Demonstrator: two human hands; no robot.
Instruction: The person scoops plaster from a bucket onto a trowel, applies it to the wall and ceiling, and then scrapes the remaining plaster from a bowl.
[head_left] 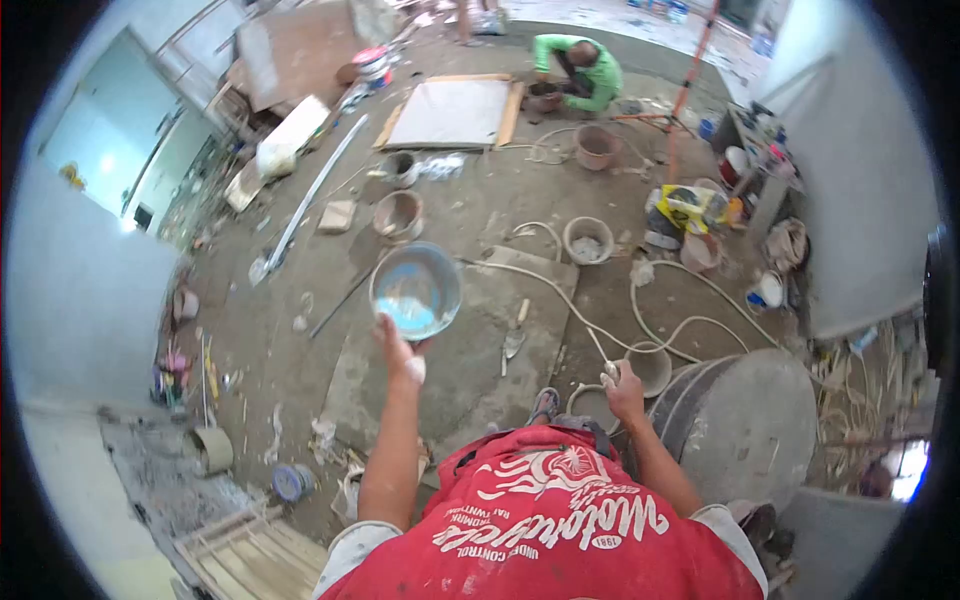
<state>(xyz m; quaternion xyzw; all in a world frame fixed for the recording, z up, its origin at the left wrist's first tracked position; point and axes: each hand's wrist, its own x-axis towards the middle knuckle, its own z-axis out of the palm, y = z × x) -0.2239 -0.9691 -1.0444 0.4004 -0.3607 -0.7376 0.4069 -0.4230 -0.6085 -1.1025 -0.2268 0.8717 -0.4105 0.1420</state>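
Observation:
My left hand (402,358) is closed on the near side of a blue-grey bucket (452,290), which is held up in front of me. The bucket's mouth faces me, and a bright patch shows on its inside. In my right hand (626,392), fingers wrapped round it, is a pale hose (570,303) that runs back across the floor. Just beyond the right hand is a round bucket (655,368) on the floor. A trowel (514,345) lies on a grey board (450,390) between my hands, near my foot.
A large grey drum (755,425) stands close on my right. Several buckets, among them one with grey contents (588,242), and hose loops lie ahead. A co-worker in green (600,75) crouches by a framed white panel (450,112). A long pale bar (315,195) lies left.

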